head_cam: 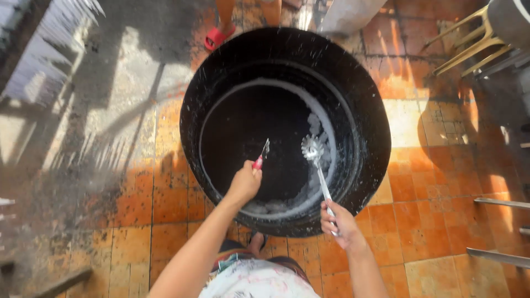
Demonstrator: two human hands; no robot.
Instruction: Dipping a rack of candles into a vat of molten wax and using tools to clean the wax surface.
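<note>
A big black round tub (pixel 370 110) stands on the orange tiled floor in front of me, with dark water and grey-white foamy lumps (pixel 320 132) along its right inner wall. My left hand (pixel 243 182) reaches over the near rim and grips a small knife (pixel 261 155) with a red handle, blade pointing up and away. My right hand (pixel 339 219) is at the near right rim and holds the handle of a metal slotted ladle (pixel 313 148), whose round head hangs over the foam inside the tub.
Another person's foot in a red sandal (pixel 216 36) stands beyond the tub's far rim. A yellow chair frame (pixel 469 47) is at the top right, metal bars (pixel 499 258) at the right edge, a wet grey patch of floor (pixel 110 83) at the left.
</note>
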